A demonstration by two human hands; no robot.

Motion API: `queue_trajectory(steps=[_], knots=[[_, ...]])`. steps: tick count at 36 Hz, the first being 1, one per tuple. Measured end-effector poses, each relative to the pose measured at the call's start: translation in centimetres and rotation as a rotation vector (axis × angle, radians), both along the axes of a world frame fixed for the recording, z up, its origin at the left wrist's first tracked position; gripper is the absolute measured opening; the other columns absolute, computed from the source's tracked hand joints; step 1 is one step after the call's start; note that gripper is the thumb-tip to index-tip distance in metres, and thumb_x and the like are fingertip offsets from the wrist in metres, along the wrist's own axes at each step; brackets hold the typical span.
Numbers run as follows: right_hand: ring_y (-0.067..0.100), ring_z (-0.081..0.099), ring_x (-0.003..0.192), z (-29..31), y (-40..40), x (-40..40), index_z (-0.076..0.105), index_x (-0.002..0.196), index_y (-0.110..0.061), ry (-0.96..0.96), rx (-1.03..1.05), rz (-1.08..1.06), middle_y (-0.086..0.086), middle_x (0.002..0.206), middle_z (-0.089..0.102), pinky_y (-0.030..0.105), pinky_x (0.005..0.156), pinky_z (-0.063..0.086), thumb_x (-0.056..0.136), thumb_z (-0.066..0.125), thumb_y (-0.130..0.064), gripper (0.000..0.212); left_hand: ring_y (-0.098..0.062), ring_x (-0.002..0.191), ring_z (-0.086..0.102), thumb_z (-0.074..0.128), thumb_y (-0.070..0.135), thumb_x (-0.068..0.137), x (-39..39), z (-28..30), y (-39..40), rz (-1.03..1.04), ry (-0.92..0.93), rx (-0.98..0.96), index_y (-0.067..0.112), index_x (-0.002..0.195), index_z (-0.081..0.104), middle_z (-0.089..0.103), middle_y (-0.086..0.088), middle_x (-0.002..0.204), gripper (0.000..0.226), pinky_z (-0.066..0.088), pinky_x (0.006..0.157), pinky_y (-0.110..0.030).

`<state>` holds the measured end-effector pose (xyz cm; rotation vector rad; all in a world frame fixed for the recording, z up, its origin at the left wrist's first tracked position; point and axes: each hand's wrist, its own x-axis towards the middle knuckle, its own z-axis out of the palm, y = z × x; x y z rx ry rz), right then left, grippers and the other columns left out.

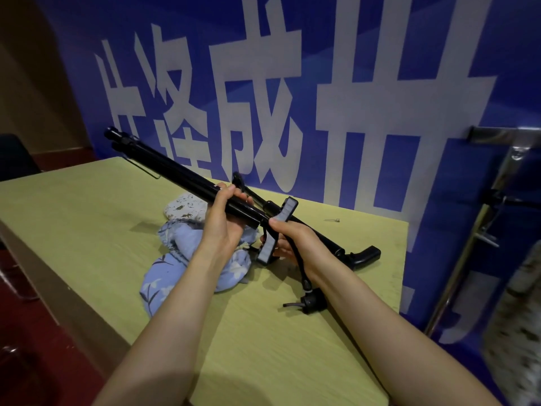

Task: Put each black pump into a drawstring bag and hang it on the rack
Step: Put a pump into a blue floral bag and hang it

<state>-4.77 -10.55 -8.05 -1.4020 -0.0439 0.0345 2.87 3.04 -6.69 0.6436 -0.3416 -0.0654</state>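
Observation:
I hold a long black pump point(175, 171) slanted above the table, its far end up and to the left. My left hand point(225, 218) grips its barrel near the handle end. My right hand point(288, 238) holds the T-shaped handle point(276, 230), and the pump's hose with its nozzle point(311, 300) hangs below my wrist. A second black pump point(345, 247) lies on the table behind my hands. Under my left hand lie a blue floral drawstring bag point(181, 259) and a white patterned bag point(184, 206).
The yellow-green table point(87, 230) stands against a blue banner with white characters. A metal rack point(497, 183) with hooks stands at the right, where a patterned bag point(518, 317) hangs. A small metal piece point(332, 220) lies near the table's back edge.

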Motion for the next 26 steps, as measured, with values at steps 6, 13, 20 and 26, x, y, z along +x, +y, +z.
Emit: queue_trajectory(steps=[6,13,20,26], knots=[[0.025,0.07,0.091,0.0,0.1,-0.2,0.062,0.112,-0.007,-0.031,0.098,0.058,0.012,0.097,0.072,0.035,0.084,0.056,0.092,0.064,-0.03,0.031,-0.018,0.075,0.058,0.058,0.02,0.09,0.2,-0.2,0.3,-0.014,0.03,0.091,0.016,0.08,0.054,0.057,-0.001,0.073,0.011,0.049,0.083,-0.035],[0.023,0.067,0.075,-0.1,0.5,-0.7,0.062,0.118,-0.001,-0.045,0.278,0.001,0.02,0.094,0.069,0.03,0.069,0.056,0.092,0.063,-0.026,0.037,-0.022,0.083,0.06,0.069,0.039,0.074,-0.7,-0.1,0.1,0.041,0.089,0.295,0.016,0.093,0.058,0.062,-0.003,0.084,0.032,0.049,0.082,-0.038],[0.014,0.067,0.061,0.0,0.3,-1.2,0.062,0.119,-0.002,-0.033,0.339,-0.102,0.014,0.085,0.069,0.022,0.055,0.052,0.091,0.063,-0.025,0.036,-0.02,0.095,0.065,0.05,0.046,0.096,-1.8,0.1,0.2,0.158,0.176,0.307,0.014,0.108,0.062,0.069,-0.006,0.1,0.036,0.051,0.086,-0.032],[0.017,0.066,0.061,0.3,-0.2,-1.2,0.059,0.119,-0.001,-0.045,0.336,-0.16,0.012,0.078,0.068,0.025,0.055,0.052,0.09,0.066,-0.025,0.039,-0.018,0.083,0.06,0.049,0.029,0.1,-1.4,0.2,3.8,0.466,0.181,0.541,0.007,0.121,0.053,0.058,-0.009,0.104,0.031,0.053,0.078,-0.032]])
